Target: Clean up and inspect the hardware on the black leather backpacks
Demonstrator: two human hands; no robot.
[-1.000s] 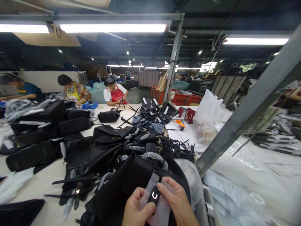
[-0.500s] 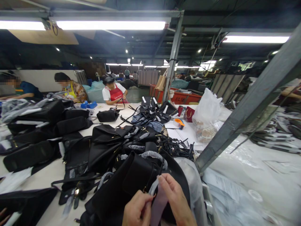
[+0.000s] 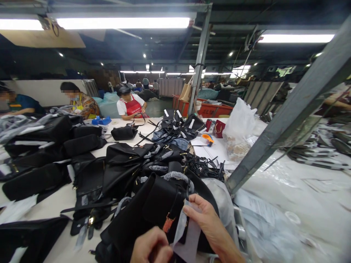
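While my right grip [image 3: 207, 219] pinches the top of a thin white sheet [image 3: 193, 239], low in the middle of the frame, my left grip [image 3: 152, 244] is curled up by its lower left edge. I can't tell if that left one has hold of the sheet or only touches it. Thin stuff like this looks easy to rip, so a hard tug from both sides could tear it. If my right thumb goes slack, the sheet could slide down and crumple.

Just left of the sheet is an orange-brown strip [image 3: 168, 224], and the sheet could snag there if it swings over. Behind both is a big black bag [image 3: 160, 199]. It leans and looks floppy, so a bump from my wrist might make it sag.

Above the sheet is a wrapped handle [image 3: 177, 176], and my fingers could get hooked on it if I lift carelessly. Next come the thin black straps [image 3: 205, 167], all in a jumble, which could drag each other along if one gets caught.

Farther up the desk [image 3: 56, 209] sits an orange tape holder [image 3: 207, 139], too far off to get in my way.
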